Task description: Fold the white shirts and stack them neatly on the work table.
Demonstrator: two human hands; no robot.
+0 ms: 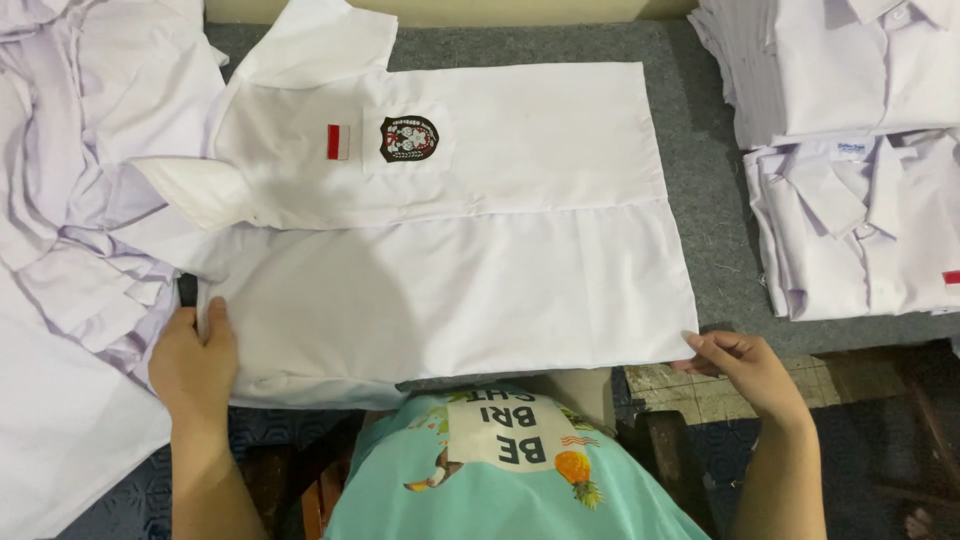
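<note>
Plainly a light, limp thing: white shirt (450, 250) spread flat across centre of frame on the grey desk (700, 180), collar toward upper left, hem toward right. Thin cloth, prob. soft and floppy, likely to sag and crease if lifted from one spot; best taken at two edges or corners at once, near edge for choice. Left hand (195, 365) at lower left, pressed on shirt's near edge by the shoulder, fingers curled over the cloth but grip underneath not visible. Right hand (745, 365) at lower right, fingers pinching the hem corner. Red-and-white patch (339, 142) and dark crest badge (409, 138) on chest, stiffer spots. Loose heap of white cloth (70, 200) at left, cut off by frame; folded shirt stacks (850, 150) at upper right, also cut off. Shirt's buttons, far sleeve detail hard to make out. Near desk edge hidden by person's teal top (500, 480).
</note>
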